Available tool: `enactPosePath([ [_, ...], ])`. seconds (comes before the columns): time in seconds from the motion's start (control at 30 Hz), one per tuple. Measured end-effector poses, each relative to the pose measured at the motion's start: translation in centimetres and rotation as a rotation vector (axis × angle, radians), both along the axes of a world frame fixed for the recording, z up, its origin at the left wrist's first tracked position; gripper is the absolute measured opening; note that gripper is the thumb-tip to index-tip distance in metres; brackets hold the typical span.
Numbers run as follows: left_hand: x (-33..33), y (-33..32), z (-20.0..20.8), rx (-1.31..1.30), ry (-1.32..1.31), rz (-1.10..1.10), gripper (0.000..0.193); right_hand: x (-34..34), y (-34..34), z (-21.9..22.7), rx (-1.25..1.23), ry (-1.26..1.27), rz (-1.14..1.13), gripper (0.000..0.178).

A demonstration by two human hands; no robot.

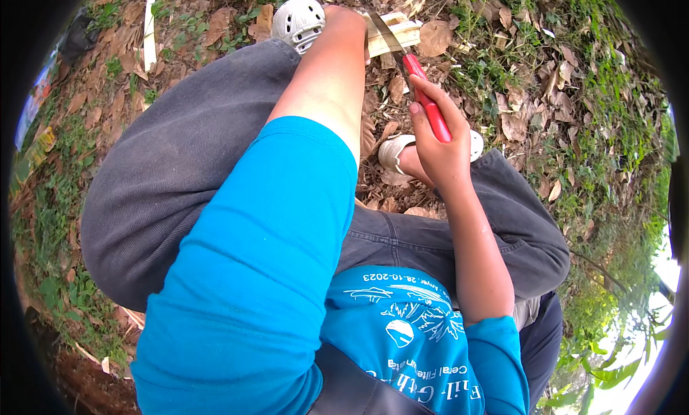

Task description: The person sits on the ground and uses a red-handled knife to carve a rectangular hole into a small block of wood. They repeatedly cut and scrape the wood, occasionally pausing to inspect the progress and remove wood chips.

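My right hand (441, 138) is closed around the red handle of a long-bladed knife (391, 42). Its dark blade slants up and to the left, across a pale piece of split wood (402, 36). At the top centre, my left hand (347, 20) is bent over the wood's left end beside my left shoe. Most of its fingers are hidden behind the hand, but it appears to grip the wood. The blade passes just right of this hand.
My white clog (298, 21) is by the left hand, and the other clog (393, 153) sits below the knife handle. Dry leaves (513, 124) and grass cover the ground. A pale strip of wood (150, 27) lies at the upper left. My bent legs flank the work.
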State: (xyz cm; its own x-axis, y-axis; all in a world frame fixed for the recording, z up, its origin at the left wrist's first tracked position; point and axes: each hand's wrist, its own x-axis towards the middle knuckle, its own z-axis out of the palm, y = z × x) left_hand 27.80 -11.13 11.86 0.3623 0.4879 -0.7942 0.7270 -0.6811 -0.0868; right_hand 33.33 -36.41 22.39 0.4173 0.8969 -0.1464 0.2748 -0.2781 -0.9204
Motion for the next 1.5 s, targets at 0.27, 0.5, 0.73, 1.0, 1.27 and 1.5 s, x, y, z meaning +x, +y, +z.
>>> enactPosePath([
  [0.27, -0.6, -0.6, -1.4, 0.002, -0.038, 0.038, 0.08, -0.9, 0.2, 0.9, 0.026, -0.014, 0.016, 0.036],
  [0.5, -0.2, -1.0, -1.7, -0.011, -0.088, 0.083, 0.08, -0.5, -2.3, 3.5, -0.087, -0.057, 0.025, 0.035],
  [0.73, -0.1, -2.3, -1.8, 0.084, -0.12, 0.066, 0.076, -0.3, -9.0, 7.7, -0.07, -0.135, 0.04, 0.037],
  [1.0, 0.2, -1.1, -1.6, 0.027, -0.109, 0.024, 0.077, -1.1, 1.5, -1.2, 0.046, -0.059, 0.041, 0.038],
  [1.27, 0.1, -1.6, -0.4, 0.069, -0.063, 0.105, 0.077, 0.5, -10.5, 9.2, -0.082, -0.088, 0.009, 0.034],
  [1.5, -0.1, -2.1, 1.0, 0.007, -0.08, 0.082, 0.079, 0.3, -6.9, 5.7, -0.015, -0.091, -0.042, 0.032],
])
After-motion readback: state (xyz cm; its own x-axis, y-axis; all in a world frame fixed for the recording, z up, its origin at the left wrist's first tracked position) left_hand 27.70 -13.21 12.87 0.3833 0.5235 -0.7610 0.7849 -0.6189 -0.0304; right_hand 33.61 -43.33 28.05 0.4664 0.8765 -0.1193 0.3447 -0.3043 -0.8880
